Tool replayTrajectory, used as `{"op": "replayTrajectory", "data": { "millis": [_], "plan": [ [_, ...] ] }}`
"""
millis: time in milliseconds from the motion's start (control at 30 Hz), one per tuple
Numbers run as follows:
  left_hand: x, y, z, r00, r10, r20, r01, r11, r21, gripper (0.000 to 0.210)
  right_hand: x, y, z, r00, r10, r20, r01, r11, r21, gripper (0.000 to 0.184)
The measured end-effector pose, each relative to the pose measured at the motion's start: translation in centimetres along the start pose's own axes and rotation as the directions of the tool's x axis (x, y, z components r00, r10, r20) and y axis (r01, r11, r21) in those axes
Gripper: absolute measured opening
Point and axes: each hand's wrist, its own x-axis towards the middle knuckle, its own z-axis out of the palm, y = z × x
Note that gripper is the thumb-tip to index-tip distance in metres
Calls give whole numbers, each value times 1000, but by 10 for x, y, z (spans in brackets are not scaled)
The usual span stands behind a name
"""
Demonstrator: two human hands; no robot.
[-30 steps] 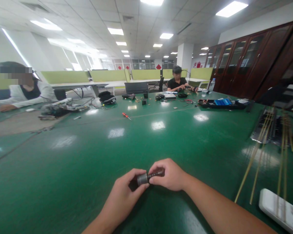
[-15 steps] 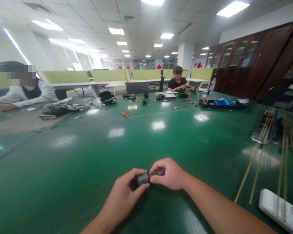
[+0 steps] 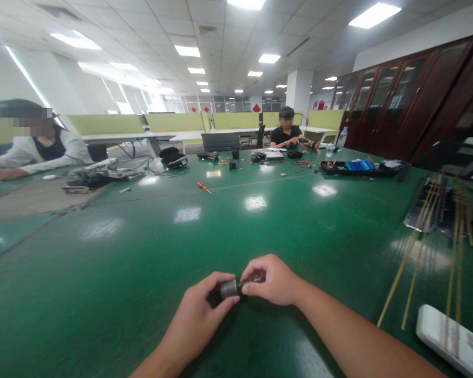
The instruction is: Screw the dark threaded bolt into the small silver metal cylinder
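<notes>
Low in the view, my left hand is closed round a short grey metal cylinder, its thumb below and fingers above. A thin dark rod with a ridged or spiral surface reaches from the cylinder's right end into my right hand. The thumb and fingers of that hand pinch the rod. Both pieces lie nearly in line, just above the green tabletop. Whether the rod is fixed inside the cylinder cannot be made out. My fingers cover part of each piece.
A red-handled screwdriver lies farther out. Thin yellowish rods and a white case are at right. A black tray with blue packets stands far right. Two people sit at the table's far left and far side; cables and parts lie near them.
My left hand and the cylinder have shifted very slightly left. The right hand keeps its pinch on the rod. The person at left has moved their head a little.
</notes>
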Motion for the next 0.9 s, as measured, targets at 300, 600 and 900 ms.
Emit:
{"op": "replayTrajectory", "data": {
  "millis": [300,600,900],
  "plan": [
    [1,-1,0,1000,-9,-5,9,1000,-4,22,0,2,1,1000,12,-8,-12,1000,-15,15],
    [0,-1,0,1000,-10,-7,10,1000,-3,22,1,5,3,999,36,-18,-36,999,12,14],
    [0,0,0,1000,-2,-16,2,1000,15,23,1,3,2,999,38,-18,-38,999,7,13]
  ]
}}
